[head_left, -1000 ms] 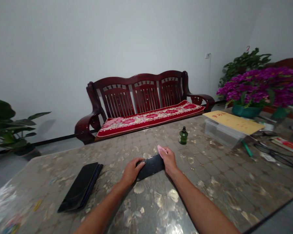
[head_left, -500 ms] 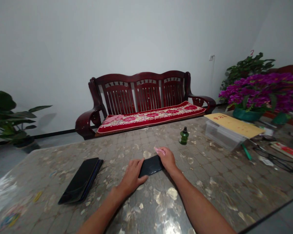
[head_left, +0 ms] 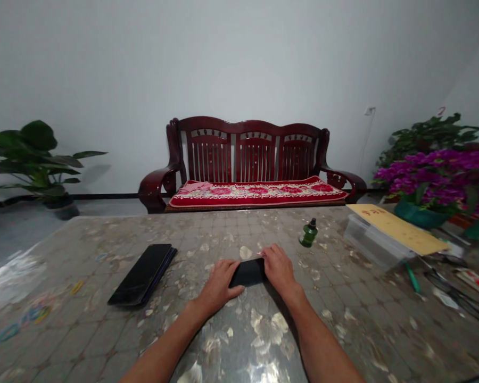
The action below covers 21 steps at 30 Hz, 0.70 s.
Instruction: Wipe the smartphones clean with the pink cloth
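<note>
A black phone (head_left: 248, 272) lies flat on the patterned table (head_left: 239, 319) between my two hands. My left hand (head_left: 219, 282) rests on its left end with the fingers laid over it. My right hand (head_left: 278, 267) presses on its right end, fingers curled, with a bit of pink cloth (head_left: 260, 253) peeking out under the fingertips. A second dark tablet or case (head_left: 142, 273) lies to the left, apart from both hands.
A small green bottle (head_left: 308, 233) stands right of the hands. A clear plastic box (head_left: 373, 246) under a yellow envelope (head_left: 397, 229), a green pen (head_left: 413, 277), cables and purple flowers (head_left: 435, 178) fill the right side. Rubber bands (head_left: 34, 314) lie far left. A wooden bench (head_left: 251, 165) stands behind.
The view has swung to face the bench squarely. My hands have closed in over the phone, and the pink cloth is now mostly hidden under my right fingers.
</note>
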Tool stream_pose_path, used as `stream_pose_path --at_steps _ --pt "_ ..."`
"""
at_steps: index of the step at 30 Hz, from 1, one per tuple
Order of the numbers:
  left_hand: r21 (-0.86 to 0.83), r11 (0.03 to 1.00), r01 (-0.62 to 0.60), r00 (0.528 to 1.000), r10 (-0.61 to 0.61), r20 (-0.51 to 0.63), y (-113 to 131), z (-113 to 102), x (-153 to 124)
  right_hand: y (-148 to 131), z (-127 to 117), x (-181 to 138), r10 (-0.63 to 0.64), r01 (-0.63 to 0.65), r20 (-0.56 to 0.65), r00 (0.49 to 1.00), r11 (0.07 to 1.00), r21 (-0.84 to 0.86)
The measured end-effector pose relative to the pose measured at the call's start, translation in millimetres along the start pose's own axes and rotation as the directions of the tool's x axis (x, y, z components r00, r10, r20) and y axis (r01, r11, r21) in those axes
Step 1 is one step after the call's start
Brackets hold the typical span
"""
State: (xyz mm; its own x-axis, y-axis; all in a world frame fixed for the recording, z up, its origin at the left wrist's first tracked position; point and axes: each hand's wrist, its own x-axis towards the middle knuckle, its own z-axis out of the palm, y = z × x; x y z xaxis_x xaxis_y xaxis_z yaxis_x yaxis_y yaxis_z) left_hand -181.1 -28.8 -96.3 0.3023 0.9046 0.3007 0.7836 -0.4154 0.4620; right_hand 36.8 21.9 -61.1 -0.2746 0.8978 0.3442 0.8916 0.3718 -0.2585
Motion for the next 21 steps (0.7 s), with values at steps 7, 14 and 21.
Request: stream_pose_path --at_steps 7,14,21 --pt "-0.033 0.991 0.129 0.992 -0.129 -0.003 -20 -17 -17 2 1 1 0.027 -0.026 0.052 0.998 1.000 -0.011" --pt "0.040 0.980 0.195 0.979 -0.192 -0.067 -15 -21 -23 -34 8 -3 -0.094 0.088 0.104 0.990 0.994 0.061" --pt "0.056 0.981 0.185 0.980 -0.180 -0.086 -8 -24 -21 -31 0 3 -0.069 0.070 0.136 0.988 0.998 -0.004"
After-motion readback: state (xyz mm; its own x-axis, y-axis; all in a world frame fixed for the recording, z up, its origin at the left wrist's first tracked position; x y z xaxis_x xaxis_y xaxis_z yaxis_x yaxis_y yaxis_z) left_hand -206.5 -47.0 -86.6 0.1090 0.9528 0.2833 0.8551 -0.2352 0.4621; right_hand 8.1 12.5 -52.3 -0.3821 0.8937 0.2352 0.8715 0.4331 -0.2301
